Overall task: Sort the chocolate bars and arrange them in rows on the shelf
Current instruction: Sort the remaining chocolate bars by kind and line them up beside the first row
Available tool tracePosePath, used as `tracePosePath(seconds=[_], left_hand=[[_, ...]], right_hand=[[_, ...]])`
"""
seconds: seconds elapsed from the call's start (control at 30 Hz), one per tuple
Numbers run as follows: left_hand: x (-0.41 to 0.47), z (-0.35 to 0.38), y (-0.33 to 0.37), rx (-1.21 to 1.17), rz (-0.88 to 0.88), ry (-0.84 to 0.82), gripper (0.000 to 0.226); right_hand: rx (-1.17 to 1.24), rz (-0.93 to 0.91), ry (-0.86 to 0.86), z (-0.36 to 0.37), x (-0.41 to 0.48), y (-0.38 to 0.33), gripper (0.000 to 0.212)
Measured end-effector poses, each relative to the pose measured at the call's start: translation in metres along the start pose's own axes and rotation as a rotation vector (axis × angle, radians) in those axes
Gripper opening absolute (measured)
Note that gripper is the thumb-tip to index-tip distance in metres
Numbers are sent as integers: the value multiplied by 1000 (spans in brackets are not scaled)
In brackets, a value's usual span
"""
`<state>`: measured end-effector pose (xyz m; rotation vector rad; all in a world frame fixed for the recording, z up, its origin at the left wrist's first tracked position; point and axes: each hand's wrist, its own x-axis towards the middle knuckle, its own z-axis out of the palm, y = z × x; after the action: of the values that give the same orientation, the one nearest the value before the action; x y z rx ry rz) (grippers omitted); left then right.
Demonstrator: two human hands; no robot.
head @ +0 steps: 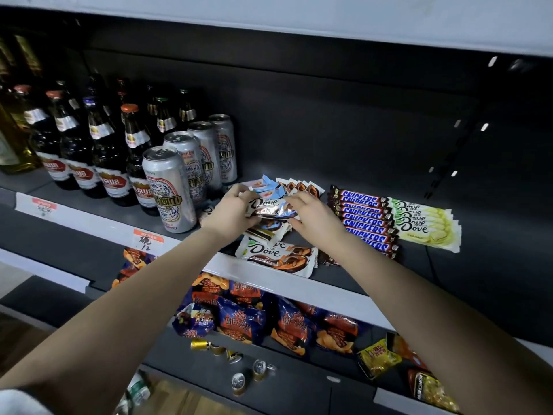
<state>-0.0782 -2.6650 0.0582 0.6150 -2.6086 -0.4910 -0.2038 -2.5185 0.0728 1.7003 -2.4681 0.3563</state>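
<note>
The left hand (pixel 230 212) and right hand (pixel 315 218) pinch one Dove bar (pixel 269 206) mid-frame — a bump could knock the edge bars (pixel 278 257) off the shelf (pixel 478 265).

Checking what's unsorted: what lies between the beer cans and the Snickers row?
Head view: a loose Dove pile; the left hand and right hand hold one Dove bar above it.

I'm facing a dark grey shelf (pixel 484 265) with a dark back panel (pixel 344 121), all in dim light. A pale board (pixel 299 22) runs overhead. A pale strip (pixel 98 218) lines the shelf's front edge, a slotted upright (pixel 449 163) stands at the right, and wood-toned floor (pixel 21 336) shows at lower left
</note>
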Motion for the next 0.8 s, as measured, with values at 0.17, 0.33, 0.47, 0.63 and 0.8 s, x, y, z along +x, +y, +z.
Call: tracePosePath(seconds=[0.17,0.33,0.47,0.63,0.8], left_hand=[[21,11,41,15,117,38,50],[40,35,93,-58,216,31,48],[49,60,143,-122,332,-43,50],[54,97,210,-175,452,-138,48],[51,135,270,-154,541,-207,47]], right_hand=[[26,109,121,-19,-24,33,49],[54,306,183,-35,-62,76,49],[36,427,214,-47,-102,112,49],[-29,567,238,-67,-161,153,46],[-68,691,231,-82,-217,180,47]])
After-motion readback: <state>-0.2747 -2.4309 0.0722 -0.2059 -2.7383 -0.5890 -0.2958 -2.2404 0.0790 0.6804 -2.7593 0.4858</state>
